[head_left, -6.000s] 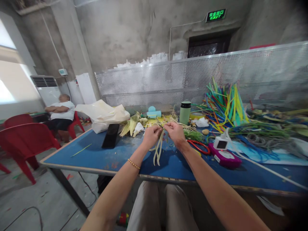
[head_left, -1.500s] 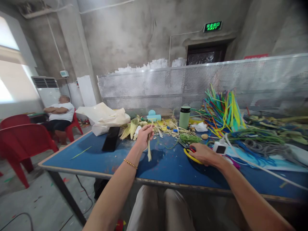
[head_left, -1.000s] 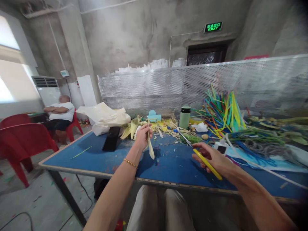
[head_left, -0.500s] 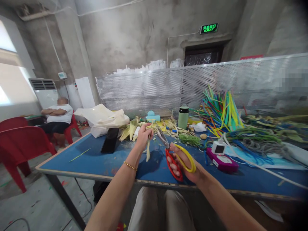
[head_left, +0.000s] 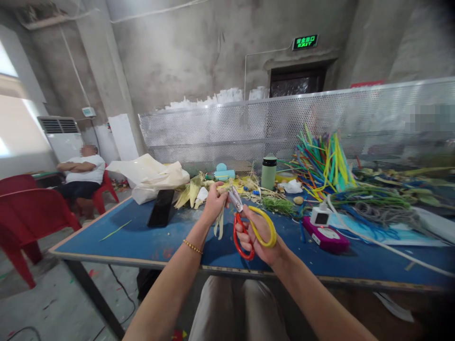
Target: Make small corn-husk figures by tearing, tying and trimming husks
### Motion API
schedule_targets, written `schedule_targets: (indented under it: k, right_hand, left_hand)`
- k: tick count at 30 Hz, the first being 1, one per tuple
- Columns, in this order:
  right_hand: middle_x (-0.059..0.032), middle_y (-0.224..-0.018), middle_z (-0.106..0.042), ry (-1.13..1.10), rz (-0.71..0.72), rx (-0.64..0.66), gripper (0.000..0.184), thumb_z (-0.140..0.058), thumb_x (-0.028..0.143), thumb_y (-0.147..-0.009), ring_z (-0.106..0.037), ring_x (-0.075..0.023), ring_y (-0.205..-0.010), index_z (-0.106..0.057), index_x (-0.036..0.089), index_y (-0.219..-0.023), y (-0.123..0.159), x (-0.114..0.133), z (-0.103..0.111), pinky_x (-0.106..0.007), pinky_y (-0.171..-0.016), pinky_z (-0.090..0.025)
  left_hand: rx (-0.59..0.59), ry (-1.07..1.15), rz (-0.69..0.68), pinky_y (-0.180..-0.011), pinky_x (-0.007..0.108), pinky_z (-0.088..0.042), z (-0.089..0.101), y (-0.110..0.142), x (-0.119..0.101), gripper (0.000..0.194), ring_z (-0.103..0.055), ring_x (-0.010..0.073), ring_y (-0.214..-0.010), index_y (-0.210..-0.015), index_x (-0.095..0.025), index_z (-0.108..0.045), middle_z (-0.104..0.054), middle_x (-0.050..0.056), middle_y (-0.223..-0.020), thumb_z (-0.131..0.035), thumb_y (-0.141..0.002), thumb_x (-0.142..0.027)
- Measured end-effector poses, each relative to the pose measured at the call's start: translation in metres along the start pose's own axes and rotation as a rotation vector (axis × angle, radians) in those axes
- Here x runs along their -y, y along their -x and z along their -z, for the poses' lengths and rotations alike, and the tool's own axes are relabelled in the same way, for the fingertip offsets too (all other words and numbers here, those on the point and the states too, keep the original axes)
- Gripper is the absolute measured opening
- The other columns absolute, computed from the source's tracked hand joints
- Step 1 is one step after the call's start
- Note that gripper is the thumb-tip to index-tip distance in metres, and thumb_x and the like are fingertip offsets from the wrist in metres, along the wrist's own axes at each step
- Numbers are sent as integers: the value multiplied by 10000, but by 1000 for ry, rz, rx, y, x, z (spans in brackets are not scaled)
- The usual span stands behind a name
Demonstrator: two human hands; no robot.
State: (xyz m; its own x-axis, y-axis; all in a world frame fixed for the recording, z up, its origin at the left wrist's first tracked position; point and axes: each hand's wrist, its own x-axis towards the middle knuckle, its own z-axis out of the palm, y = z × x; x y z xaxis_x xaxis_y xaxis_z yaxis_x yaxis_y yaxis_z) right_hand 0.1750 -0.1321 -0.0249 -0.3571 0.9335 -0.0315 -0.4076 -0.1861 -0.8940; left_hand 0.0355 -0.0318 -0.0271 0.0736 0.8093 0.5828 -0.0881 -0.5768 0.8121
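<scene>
My left hand is closed on a pale strip of dried husk, whose loose end dangles in a loop below the fingers. My right hand grips a pair of scissors with one red and one yellow handle loop. The blades point away from me and reach up to the strip beside my left fingertips; whether they touch it I cannot make out. Behind my left hand lie pale husk leaves.
On the blue table are a black phone, white plastic bag, green flask, purple box with white charger, coloured strips and green cords. A person sits at the left with arms folded.
My right hand has moved left with the scissors, bringing the blades to my left fingers. The handle loops have come closer together. My left hand still holds the husk strip.
</scene>
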Motion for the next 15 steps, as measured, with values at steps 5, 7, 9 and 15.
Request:
schedule_targets:
  k: [5, 7, 9, 15]
  right_hand:
    - [44, -540, -474, 6, 4, -37, 429, -577, 576, -816, -338, -40, -351, -508, 168, -702, -1, -2, -3, -163, -297, -280]
    - [49, -527, -460, 20, 4, -45, 452, -581, 579, -813, -319, -29, -338, -482, 166, -659, -1, -2, -4, -159, -290, -273]
    - [53, -517, -452, 28, 8, -52, 461, -590, 576, -809, -310, -23, -329, -462, 168, -638, 0, -2, -5, -155, -284, -272]
    - [65, -478, -436, 16, -4, -91, 438, -599, 554, -814, -306, -26, -312, -432, 185, -648, 3, 1, -11, -149, -268, -264]
  left_hand:
    - [7, -29, -8, -535, 235, -389, 0, 1, 0, 285, -500, 108, -458, -1107, -169, -395, -524, -71, -538, -505, -845, -194]
    - [-1, -23, 5, -528, 234, -385, 0, 0, 0, 286, -496, 107, -453, -1107, -167, -397, -521, -72, -543, -504, -842, -188]
    - [-7, -17, 15, -522, 233, -385, 0, 0, -1, 294, -494, 103, -448, -1107, -165, -397, -525, -71, -558, -508, -835, -181]
    - [-2, -6, 22, -517, 232, -391, 0, 0, 0, 299, -502, 105, -451, -1106, -167, -396, -528, -69, -562, -509, -829, -182]
